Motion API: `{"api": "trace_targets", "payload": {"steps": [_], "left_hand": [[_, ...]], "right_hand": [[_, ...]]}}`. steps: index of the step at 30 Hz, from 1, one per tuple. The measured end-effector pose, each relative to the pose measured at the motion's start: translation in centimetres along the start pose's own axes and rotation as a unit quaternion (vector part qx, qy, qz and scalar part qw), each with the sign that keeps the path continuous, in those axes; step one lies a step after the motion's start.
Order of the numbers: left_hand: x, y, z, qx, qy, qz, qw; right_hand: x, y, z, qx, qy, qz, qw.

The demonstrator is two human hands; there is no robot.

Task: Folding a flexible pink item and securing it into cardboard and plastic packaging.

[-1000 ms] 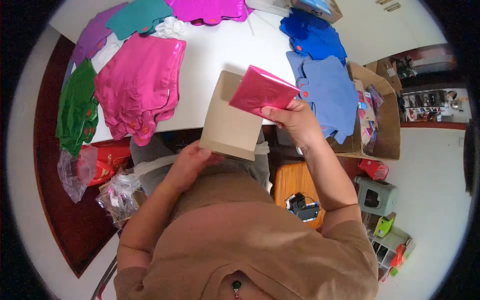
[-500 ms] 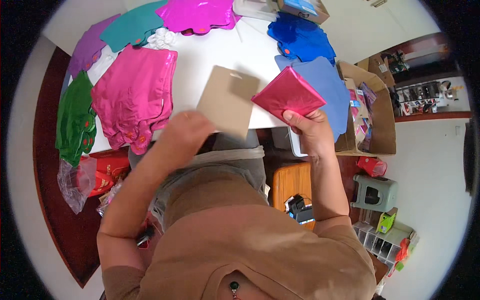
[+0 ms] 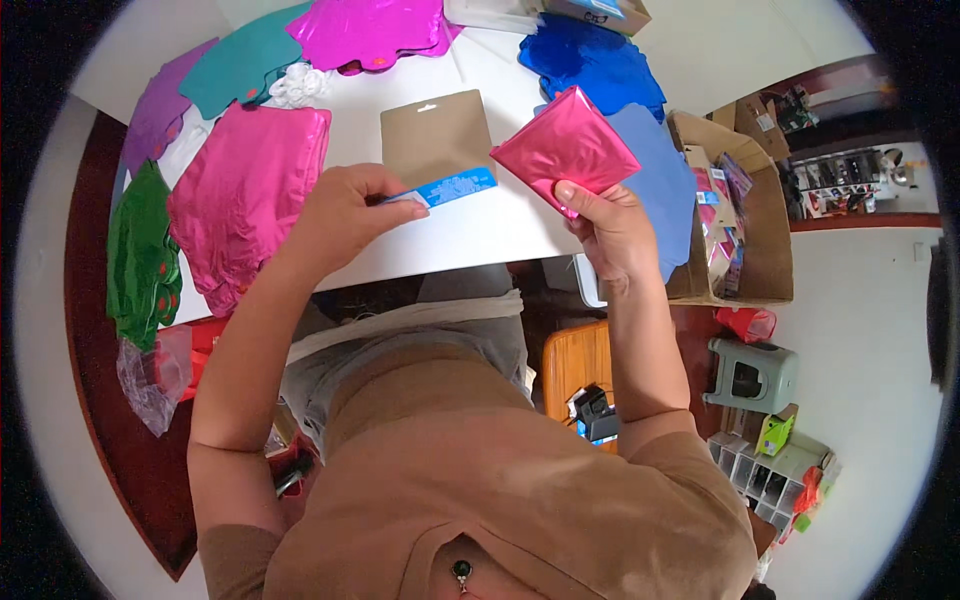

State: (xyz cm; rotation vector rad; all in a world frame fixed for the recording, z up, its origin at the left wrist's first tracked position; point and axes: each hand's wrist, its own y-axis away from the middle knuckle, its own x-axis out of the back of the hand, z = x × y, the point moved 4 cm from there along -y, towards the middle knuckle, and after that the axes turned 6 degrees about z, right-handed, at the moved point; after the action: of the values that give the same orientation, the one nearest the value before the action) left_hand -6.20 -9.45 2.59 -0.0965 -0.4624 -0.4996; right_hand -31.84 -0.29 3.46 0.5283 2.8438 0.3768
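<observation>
- Folded glossy pink foil packet (image 3: 570, 145): held between the right hand's (image 3: 615, 225) fingers.
- Tan cardboard card with hang slot (image 3: 435, 130): at the packet's 9 o'clock, edges nearly meeting in view; the left hand's (image 3: 355, 215) fingers pinch its blue printed flap (image 3: 465, 186).
- White table (image 3: 500, 225): surface shows from flap to near edge, 6 o'clock.
- Matte light-blue stack (image 3: 655, 190): packet's 4 o'clock.
</observation>
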Motion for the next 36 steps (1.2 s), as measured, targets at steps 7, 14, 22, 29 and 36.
{"api": "trace_targets", "payload": {"steps": [7, 14, 22, 29, 36], "left_hand": [[-0.7, 4.5, 3.2, -0.236, -0.145, 0.101, 0.955], [-1.3, 9.0, 0.5, -0.249, -0.231, 0.234, 0.911], [-1.6, 9.0, -1.4, -0.256, -0.209, 0.199, 0.923], [-2.3, 15.7, -5.1, -0.146, -0.056, 0.301, 0.941], [-6.0, 14.4, -10.4, 0.163, 0.274, 0.05, 0.947]], "right_hand": [[-0.6, -0.6, -0.1, -0.019, 0.073, -0.01, 0.997], [-3.7, -2.1, -0.1, -0.012, 0.204, -0.072, 0.976], [-7.2, -0.1, 3.4, 0.033, 0.276, -0.171, 0.945], [-7.9, 4.2, 5.6, -0.09, 0.228, -0.159, 0.956], [-8.2, 4.8, 6.8, -0.085, 0.134, -0.134, 0.978]]}}
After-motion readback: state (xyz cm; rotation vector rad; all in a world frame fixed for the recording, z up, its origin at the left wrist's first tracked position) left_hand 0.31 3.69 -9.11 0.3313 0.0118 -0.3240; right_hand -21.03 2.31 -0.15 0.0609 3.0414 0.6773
